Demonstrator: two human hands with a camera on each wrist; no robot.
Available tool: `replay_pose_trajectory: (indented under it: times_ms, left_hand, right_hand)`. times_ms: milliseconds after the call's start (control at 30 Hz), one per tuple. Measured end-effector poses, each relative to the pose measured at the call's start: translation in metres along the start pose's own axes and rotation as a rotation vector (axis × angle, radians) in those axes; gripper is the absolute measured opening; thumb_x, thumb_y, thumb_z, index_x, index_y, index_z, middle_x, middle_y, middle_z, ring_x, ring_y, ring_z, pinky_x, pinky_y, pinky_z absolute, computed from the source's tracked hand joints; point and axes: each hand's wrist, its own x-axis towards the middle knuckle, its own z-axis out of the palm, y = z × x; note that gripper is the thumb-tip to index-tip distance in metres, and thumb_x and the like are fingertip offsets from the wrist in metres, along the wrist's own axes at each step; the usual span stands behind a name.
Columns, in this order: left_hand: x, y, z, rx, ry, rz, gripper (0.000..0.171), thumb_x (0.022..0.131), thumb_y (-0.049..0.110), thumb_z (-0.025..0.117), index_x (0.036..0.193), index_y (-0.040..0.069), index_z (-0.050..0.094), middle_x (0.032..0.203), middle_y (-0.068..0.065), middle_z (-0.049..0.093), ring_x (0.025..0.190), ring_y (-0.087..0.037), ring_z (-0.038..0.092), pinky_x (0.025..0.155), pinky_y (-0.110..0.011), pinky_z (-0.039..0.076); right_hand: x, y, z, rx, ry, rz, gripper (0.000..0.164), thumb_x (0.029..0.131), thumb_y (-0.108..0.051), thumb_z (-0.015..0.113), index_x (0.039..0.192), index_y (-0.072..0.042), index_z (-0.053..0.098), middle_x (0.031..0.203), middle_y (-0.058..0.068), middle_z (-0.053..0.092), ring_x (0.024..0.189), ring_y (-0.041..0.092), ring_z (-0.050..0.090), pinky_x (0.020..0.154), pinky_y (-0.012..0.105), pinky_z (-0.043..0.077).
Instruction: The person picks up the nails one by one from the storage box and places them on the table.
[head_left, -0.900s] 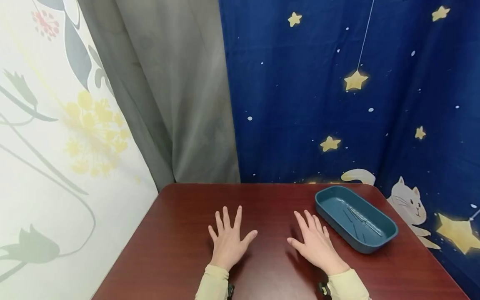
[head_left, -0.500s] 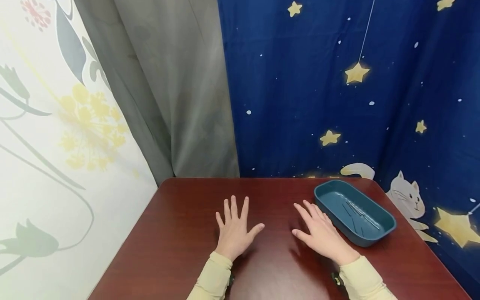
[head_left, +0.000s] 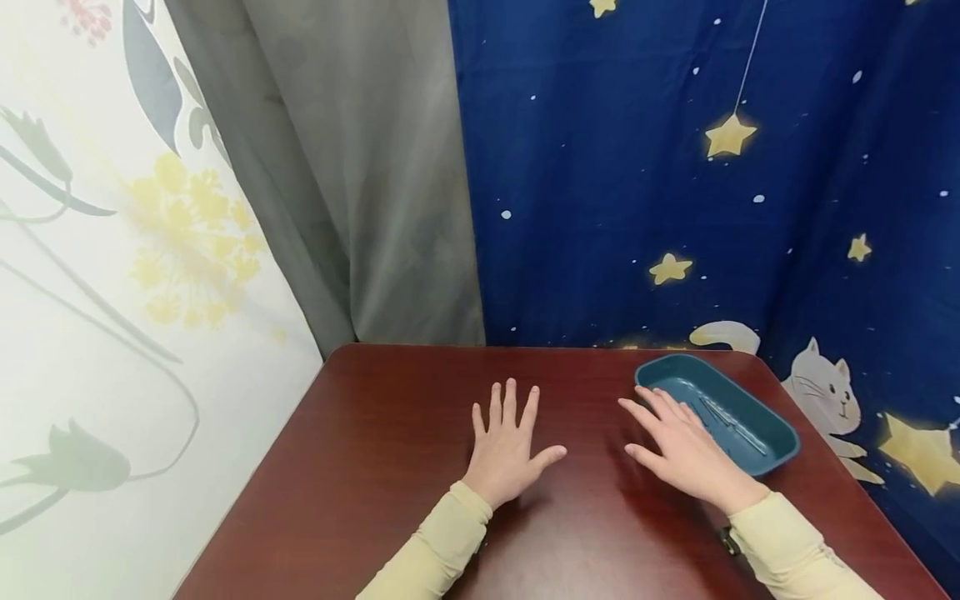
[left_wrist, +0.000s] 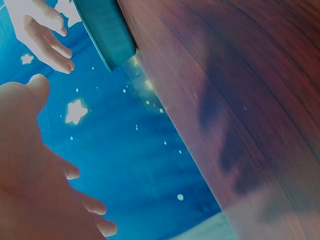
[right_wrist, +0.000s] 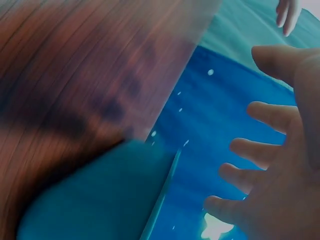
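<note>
Both hands hover above a dark red-brown table point(head_left: 405, 433) with nothing in them. My left hand point(head_left: 504, 454), fingers spread and thumb out to the right, is over the middle of the table. To its right, my right hand point(head_left: 686, 450) is held palm down by the near left side of a teal tray point(head_left: 780, 454), its fingers overlapping the tray's rim in the head view. Several thin, stick-like pieces point(head_left: 738, 429) lie inside the tray, too small to identify. Part of the tray is hidden behind the right hand. In the right wrist view, the tray's wall point(right_wrist: 100, 195) is below the spread fingers point(right_wrist: 255, 150).
A blue curtain point(head_left: 585, 208) with stars hangs behind the table, beside a grey curtain point(head_left: 405, 208). On the left is a white floral cloth point(head_left: 247, 400). The table's far edge runs along the curtains.
Both hands have moved right and a little farther forward. The right hand now overlaps the tray's near left side in the head view. The view has shifted slightly; the tray's contents look the same.
</note>
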Motion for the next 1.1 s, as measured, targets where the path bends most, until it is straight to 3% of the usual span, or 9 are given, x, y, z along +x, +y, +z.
replay_pose_trajectory:
  times_ms: [167, 400, 600, 733, 867, 1100]
  left_hand:
    - [0.012, 0.012, 0.0, -0.026, -0.023, 0.029, 0.094, 0.075, 0.081, 0.021, 0.147, 0.025, 0.001, 0.151, -0.01, -0.005, 0.136, -0.033, -0.006, 0.099, -0.062, 0.01]
    - [0.016, 0.027, 0.008, -0.047, -0.049, 0.045, 0.096, 0.074, 0.081, 0.022, 0.147, 0.02, 0.009, 0.151, -0.01, -0.004, 0.136, -0.034, -0.003, 0.099, -0.062, 0.012]
    - [0.025, 0.05, 0.016, -0.069, -0.08, 0.068, 0.096, 0.075, 0.081, 0.019, 0.147, 0.019, 0.008, 0.151, -0.011, -0.001, 0.136, -0.034, -0.001, 0.099, -0.062, 0.013]
    - [0.038, 0.067, 0.021, -0.095, -0.088, 0.054, 0.095, 0.076, 0.08, 0.025, 0.147, 0.021, 0.006, 0.151, -0.012, 0.001, 0.136, -0.033, 0.0, 0.099, -0.062, 0.012]
    - [0.046, 0.084, 0.026, -0.1, -0.11, 0.054, 0.096, 0.075, 0.08, 0.027, 0.147, 0.021, 0.005, 0.151, -0.012, 0.005, 0.136, -0.032, -0.002, 0.099, -0.061, 0.012]
    - [0.051, 0.103, 0.031, -0.096, -0.114, 0.07, 0.096, 0.073, 0.083, 0.02, 0.147, 0.023, 0.008, 0.151, -0.011, 0.009, 0.136, -0.032, 0.005, 0.099, -0.061, 0.014]
  right_hand:
    - [-0.006, 0.022, -0.009, -0.047, -0.004, 0.006, 0.071, 0.082, -0.063, 0.048, 0.142, -0.029, 0.031, 0.148, 0.007, 0.022, 0.133, 0.034, 0.018, 0.1, 0.06, 0.014]
    - [-0.017, 0.044, -0.008, -0.119, -0.037, 0.003, 0.074, 0.081, -0.063, 0.049, 0.143, -0.026, 0.031, 0.147, 0.01, 0.022, 0.131, 0.037, 0.018, 0.099, 0.062, 0.01]
    - [-0.036, 0.067, -0.007, -0.129, -0.017, 0.03, 0.072, 0.082, -0.059, 0.052, 0.142, -0.026, 0.032, 0.148, 0.01, 0.021, 0.13, 0.038, 0.02, 0.097, 0.064, 0.011]
    - [-0.046, 0.086, -0.013, -0.132, 0.029, 0.036, 0.071, 0.083, -0.051, 0.057, 0.143, -0.027, 0.029, 0.149, 0.01, 0.018, 0.131, 0.038, 0.018, 0.099, 0.062, -0.003]
    - [-0.054, 0.1, -0.02, -0.117, 0.047, 0.059, 0.068, 0.085, -0.048, 0.056, 0.144, -0.026, 0.028, 0.148, 0.012, 0.019, 0.135, 0.035, 0.008, 0.099, 0.048, -0.019]
    - [-0.06, 0.126, -0.023, -0.088, 0.041, 0.102, 0.066, 0.089, -0.045, 0.05, 0.146, -0.024, 0.022, 0.152, 0.006, 0.007, 0.136, 0.031, -0.002, 0.097, 0.048, -0.022]
